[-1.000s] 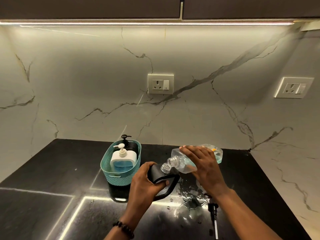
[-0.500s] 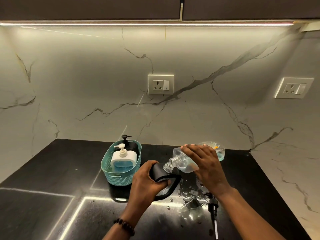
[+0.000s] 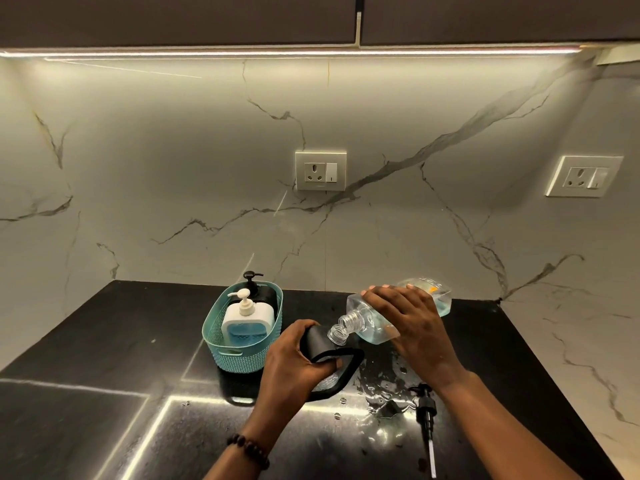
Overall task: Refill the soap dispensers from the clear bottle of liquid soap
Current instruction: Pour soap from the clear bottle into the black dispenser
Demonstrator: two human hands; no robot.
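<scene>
My right hand (image 3: pixel 414 327) grips the clear bottle of liquid soap (image 3: pixel 367 322), tipped down to the left with its uncapped threaded neck at the top of a black dispenser (image 3: pixel 332 362). My left hand (image 3: pixel 294 362) holds that black dispenser tilted on the counter. The dispenser's black pump head with its white tube (image 3: pixel 426 420) lies on the counter to the right. A teal basket (image 3: pixel 239 355) holds a white dispenser with blue soap (image 3: pixel 246 323) and a black pump dispenser (image 3: pixel 254 282) behind it.
Spilled liquid (image 3: pixel 384 386) glistens on the black countertop (image 3: pixel 104 358) below the bottle. The marble backsplash carries two wall sockets (image 3: pixel 320 170) (image 3: pixel 585 176). Dark cabinets hang overhead with a light strip under them.
The clear bottle has tipped a little steeper and shifted slightly right and up, its neck staying at the black dispenser's opening. My left hand kept its hold.
</scene>
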